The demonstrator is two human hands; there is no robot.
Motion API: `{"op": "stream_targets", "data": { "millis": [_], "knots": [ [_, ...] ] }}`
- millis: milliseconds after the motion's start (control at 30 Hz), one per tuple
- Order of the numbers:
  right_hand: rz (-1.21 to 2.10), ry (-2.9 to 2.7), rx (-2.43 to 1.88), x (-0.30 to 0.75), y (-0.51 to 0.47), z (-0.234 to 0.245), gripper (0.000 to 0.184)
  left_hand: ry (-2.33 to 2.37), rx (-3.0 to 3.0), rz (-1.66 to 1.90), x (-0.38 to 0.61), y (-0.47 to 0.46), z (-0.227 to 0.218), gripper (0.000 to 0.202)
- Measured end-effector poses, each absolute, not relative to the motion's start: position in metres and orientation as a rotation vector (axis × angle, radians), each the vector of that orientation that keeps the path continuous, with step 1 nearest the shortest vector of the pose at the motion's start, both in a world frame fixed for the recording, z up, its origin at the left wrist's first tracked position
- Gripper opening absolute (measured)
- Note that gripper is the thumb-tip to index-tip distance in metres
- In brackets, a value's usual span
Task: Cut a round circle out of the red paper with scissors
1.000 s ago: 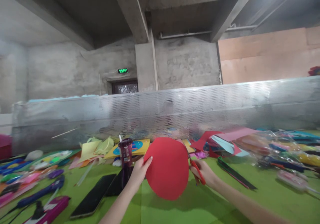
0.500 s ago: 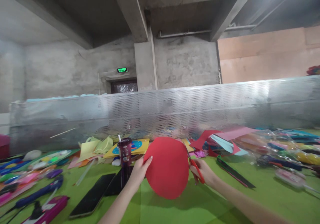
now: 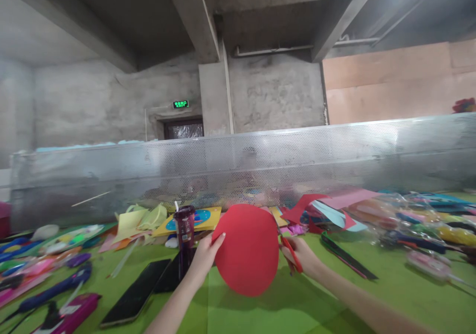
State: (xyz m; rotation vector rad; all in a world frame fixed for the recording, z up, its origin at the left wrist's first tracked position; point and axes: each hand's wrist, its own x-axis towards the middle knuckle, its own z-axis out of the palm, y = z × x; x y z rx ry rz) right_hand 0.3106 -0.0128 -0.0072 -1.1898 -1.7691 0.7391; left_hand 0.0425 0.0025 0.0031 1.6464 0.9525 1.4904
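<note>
I see bare green table (image 3: 282, 306) along the near edge, with clutter on the left, right and far edges. One round red paper disc (image 3: 247, 249), one pair of red-handled scissors (image 3: 290, 252), two black phones (image 3: 136, 299), one purple cup (image 3: 185, 230). Left hand (image 3: 204, 257) pinches the disc's left rim, upright over mid-table. Right hand (image 3: 304, 258), closed round the scissors, is at its right rim.

Both forearms stretch forward; the left hand (image 3: 204, 255) pinches, thumb extended, and the right hand (image 3: 303, 258) is curled tight.
</note>
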Motion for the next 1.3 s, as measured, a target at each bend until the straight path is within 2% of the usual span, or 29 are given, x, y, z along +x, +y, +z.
{"op": "stream_targets", "data": {
  "millis": [533, 1100, 1300],
  "knots": [
    [0.612, -1.84, -1.245, 0.3129, -0.0166, -0.0047, 0.026, 0.98, 1.525, 1.595, 0.0356, 0.0035, 0.0063, 0.044],
    [0.412, -1.951, -1.262, 0.3164, -0.0141, -0.0011, 0.025, 0.995, 1.415, 1.618, 0.0341, 0.0045, 0.0079, 0.048],
    [0.683, -1.843, -1.252, 0.3186, -0.0148, -0.0029, 0.025, 0.985, 1.383, 1.61, 0.0338, 0.0053, 0.0078, 0.048]
  ]
}}
